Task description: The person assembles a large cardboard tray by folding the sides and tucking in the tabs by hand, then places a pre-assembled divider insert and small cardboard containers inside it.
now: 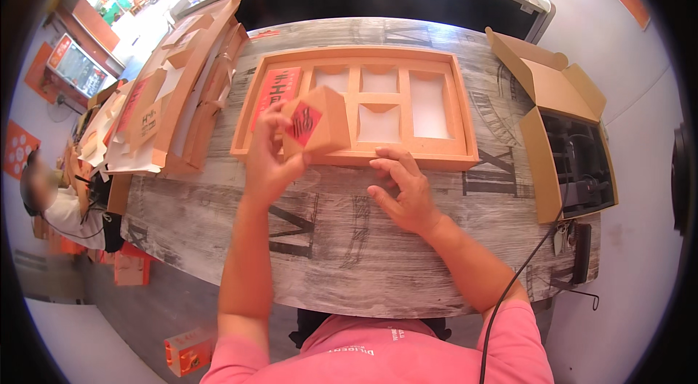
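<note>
My left hand (273, 155) grips a small brown cardboard box (331, 122) with a red diamond label, tilted above the near left part of a large cardboard tray (465, 104). The tray has several recessed compartments with white bottoms, such as the tall compartment (430, 108) on its right. Along the tray's left side lies a long red box (280, 92) with dark characters, partly hidden by my left hand and the small box. My right hand (402, 191) holds nothing, its fingers apart and bent, at the tray's near edge.
Stacked cardboard trays (196, 86) stand at the table's left. An open carton (571, 130) with black inserts sits at the right, beside keys (561, 237) and a dark cable (527, 260). Another person (69, 206) is at far left. An orange box (189, 351) lies on the floor.
</note>
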`<state>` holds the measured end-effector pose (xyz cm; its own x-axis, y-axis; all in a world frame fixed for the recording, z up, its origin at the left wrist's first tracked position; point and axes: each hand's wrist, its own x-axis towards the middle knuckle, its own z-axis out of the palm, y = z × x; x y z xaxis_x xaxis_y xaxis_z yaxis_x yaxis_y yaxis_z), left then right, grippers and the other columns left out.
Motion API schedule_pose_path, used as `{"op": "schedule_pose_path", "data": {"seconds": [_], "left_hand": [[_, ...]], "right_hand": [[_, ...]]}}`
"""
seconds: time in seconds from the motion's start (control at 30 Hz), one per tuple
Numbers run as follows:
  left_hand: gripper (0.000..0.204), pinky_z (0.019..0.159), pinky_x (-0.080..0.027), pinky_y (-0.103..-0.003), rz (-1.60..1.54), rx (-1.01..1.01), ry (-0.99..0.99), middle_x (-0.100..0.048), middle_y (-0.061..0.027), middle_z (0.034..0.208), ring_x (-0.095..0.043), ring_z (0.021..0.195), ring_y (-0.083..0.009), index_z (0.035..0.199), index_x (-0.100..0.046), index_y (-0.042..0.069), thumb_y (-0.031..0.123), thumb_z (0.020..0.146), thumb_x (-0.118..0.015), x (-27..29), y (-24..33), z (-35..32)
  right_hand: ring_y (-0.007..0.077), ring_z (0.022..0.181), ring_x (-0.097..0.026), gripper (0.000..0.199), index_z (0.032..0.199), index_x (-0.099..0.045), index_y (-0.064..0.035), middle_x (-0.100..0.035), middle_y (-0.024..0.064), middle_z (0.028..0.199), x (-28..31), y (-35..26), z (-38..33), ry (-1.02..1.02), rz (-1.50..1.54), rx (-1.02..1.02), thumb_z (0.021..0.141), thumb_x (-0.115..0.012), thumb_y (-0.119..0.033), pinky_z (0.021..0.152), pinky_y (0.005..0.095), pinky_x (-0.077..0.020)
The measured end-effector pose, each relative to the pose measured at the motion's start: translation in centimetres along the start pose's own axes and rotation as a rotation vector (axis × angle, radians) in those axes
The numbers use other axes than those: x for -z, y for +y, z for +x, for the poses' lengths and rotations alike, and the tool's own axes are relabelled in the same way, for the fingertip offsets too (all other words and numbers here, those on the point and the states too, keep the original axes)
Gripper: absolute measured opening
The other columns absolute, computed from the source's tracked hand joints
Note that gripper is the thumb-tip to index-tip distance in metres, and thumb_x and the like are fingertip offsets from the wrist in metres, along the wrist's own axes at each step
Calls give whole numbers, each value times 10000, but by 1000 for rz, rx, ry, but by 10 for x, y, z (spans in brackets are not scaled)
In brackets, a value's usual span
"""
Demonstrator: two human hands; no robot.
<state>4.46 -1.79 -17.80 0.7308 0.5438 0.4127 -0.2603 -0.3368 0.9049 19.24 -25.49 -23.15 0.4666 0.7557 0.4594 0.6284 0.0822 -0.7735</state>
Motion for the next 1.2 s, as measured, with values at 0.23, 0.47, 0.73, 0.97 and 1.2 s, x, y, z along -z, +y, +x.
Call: {"op": "schedule_pose_path", "data": {"seconds": [0.23, 0.47, 0.73, 0.97, 1.2], "left_hand": [[545, 1003, -534, -329, 359, 211, -227, -649, -114, 1308, -623, 1233, -204, 1282, -566, 55, 105, 801, -819, 16, -32, 107], [517, 864, -536, -317, 671, 301, -340, -671, -133, 1137, -653, 1048, -186, 1237, -617, 17, 158, 784, -822, 10, -51, 155], [474, 862, -527, -299, 751, 409, -417, -665, -103, 1120, -630, 1025, -148, 1250, -612, 37, 136, 828, -804, 5, -50, 176], [456, 917, -538, -332, 920, 123, -391, -670, -123, 1219, -655, 1062, -210, 1217, -636, 107, 212, 813, -819, 8, -74, 170], [443, 979, -526, -346, 803, 281, -359, -652, -146, 1318, -630, 1205, -243, 1199, -639, 108, 218, 813, -825, 11, -73, 164]], "right_hand": [[256, 1023, -715, 330, 1175, -689, -55, -599, 123, 1340, -1, -1, 0, 19, -38, -2, 870, -810, -88, 865, 364, -621], [281, 1054, -722, 298, 1100, -671, -76, -597, 94, 1326, -1, -3, 0, 47, -30, -17, 843, -822, -91, 881, 393, -625], [317, 1156, -686, 299, 1087, -671, -86, -588, 100, 1339, -3, 0, -2, 50, -40, -11, 831, -826, -90, 918, 421, -606], [346, 1194, -666, 290, 1078, -673, -89, -580, 122, 1346, -3, -5, -2, 56, -66, 22, 831, -826, -95, 950, 449, -586], [349, 1213, -654, 287, 1073, -672, -91, -575, 124, 1357, -4, -2, -3, 76, -99, 55, 832, -828, -106, 958, 454, -580]]}}
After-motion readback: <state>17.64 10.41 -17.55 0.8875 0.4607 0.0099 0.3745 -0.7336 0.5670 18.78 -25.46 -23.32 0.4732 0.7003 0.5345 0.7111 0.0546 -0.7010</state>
